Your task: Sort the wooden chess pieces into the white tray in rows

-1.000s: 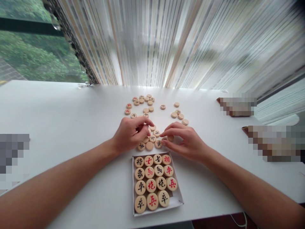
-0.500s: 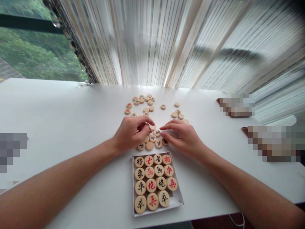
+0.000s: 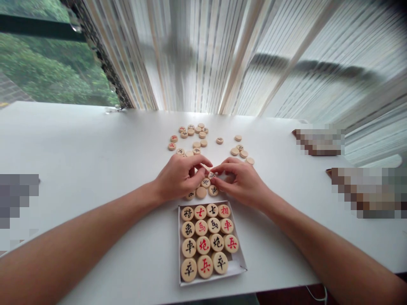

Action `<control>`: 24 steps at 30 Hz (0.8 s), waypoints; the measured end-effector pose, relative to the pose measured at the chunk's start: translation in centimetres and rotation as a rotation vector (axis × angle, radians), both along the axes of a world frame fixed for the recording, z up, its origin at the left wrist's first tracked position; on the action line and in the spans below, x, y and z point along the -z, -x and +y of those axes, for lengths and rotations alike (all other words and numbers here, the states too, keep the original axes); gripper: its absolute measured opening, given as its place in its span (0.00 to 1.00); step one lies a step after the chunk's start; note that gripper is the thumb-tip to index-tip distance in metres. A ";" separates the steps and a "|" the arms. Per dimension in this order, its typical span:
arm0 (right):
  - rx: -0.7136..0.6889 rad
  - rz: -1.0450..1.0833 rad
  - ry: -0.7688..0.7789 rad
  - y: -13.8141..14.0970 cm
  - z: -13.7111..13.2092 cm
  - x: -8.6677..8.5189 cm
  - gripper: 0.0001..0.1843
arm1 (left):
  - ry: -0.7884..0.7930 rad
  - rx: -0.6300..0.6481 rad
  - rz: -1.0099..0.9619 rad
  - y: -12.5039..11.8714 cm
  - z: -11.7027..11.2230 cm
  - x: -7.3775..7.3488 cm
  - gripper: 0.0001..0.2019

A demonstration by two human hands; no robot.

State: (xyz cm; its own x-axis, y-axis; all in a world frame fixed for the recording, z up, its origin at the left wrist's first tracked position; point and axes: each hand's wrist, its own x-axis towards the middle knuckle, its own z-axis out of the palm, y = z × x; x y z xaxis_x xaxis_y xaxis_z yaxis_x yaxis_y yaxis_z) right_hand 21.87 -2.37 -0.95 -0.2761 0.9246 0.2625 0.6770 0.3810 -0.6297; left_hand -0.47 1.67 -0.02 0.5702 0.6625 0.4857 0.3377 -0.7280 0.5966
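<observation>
My left hand (image 3: 182, 178) is closed in a pinch around the edge of a pale xiangqi piece (image 3: 206, 168), which its fingers partly cover. Just to the right, my right hand (image 3: 238, 178) has thumb and forefinger on a black-marked xiangqi piece (image 3: 211, 175). The fingertips of both hands nearly meet. Beneath them lie more pieces, among them a face-down piece (image 3: 201, 192) and a black-marked one (image 3: 213, 190). Nearer me stands a shallow white open box (image 3: 237, 267) with rows of red and black pieces, face up, and a gap at its front right corner.
Loose xiangqi pieces (image 3: 190, 132) are scattered farther back on the white table (image 3: 111, 148), with a smaller group (image 3: 243, 154) to the right. Two blurred-out brown-edged objects stand at the right. A striped curtain (image 3: 197, 63) hangs behind the table.
My right hand has moved left, and its fingertips have closed on the black-marked piece. My left fingers have shifted slightly right. The box's contents look the same.
</observation>
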 end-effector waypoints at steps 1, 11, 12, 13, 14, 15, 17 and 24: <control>0.002 0.010 0.013 0.0 0.0 0.0 0.09 | 0.014 0.008 -0.003 0.0 0.0 0.0 0.12; 0.023 0.157 0.132 0.2 -0.4 0.0 0.08 | 0.094 -0.040 -0.128 0.1 0.2 -0.1 0.10; 0.026 0.178 0.130 0.1 -0.5 0.0 0.08 | 0.083 -0.046 -0.130 0.1 0.2 -0.1 0.10; 0.035 0.195 0.111 0.0 -0.5 -0.1 0.07 | 0.073 -0.048 -0.131 0.0 0.3 -0.1 0.10; 0.051 0.208 0.077 -0.1 -0.6 -0.2 0.07 | 0.062 -0.047 -0.131 0.0 0.3 -0.2 0.10; 0.070 0.218 0.036 -0.2 -0.6 -0.3 0.07 | 0.051 -0.043 -0.131 0.0 0.3 -0.2 0.10; 0.099 0.259 -0.023 -0.5 -0.6 -0.4 0.09 | 0.031 -0.033 -0.132 0.0 0.3 -0.2 0.09; 0.101 0.741 0.284 -0.5 -1.3 -0.9 0.16 | 0.011 0.052 -0.123 0.0 0.1 0.0 0.03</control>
